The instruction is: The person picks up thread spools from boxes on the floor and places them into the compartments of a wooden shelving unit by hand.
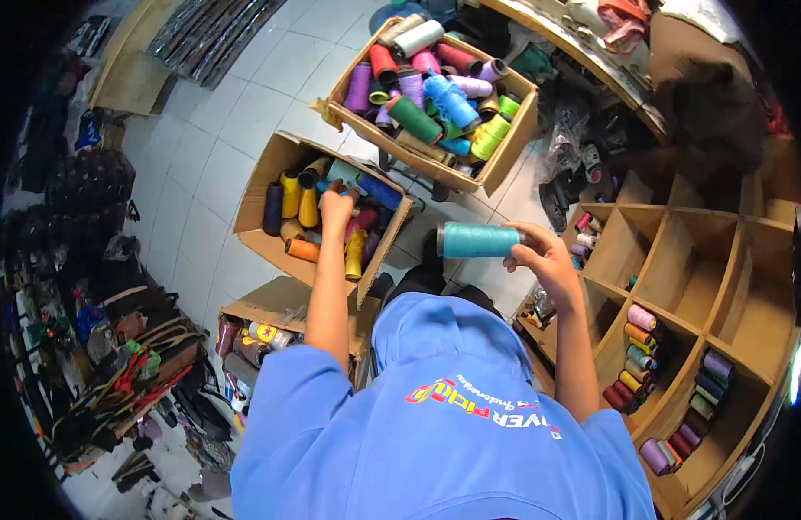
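Observation:
My right hand (548, 263) grips one end of a teal thread spool (480, 241) and holds it sideways in the air. My left hand (337, 209) reaches down into an open cardboard box (260, 178) of thread spools. Its fingers are bent together beside blue and teal spools, and whatever lies between them is hidden. Around that hand are yellow spools (308, 206), an orange spool (302, 250), a dark blue spool (273, 209) and a blue spool (379, 191).
Beyond stands a fuller cardboard box (496, 178) of mixed-colour spools. On the right, a wooden compartment shelf (708, 329) holds rows of spools. Another carton (270, 303) of spools sits near my left arm. Dark piled goods (88, 260) line the left side of the tiled floor (236, 130).

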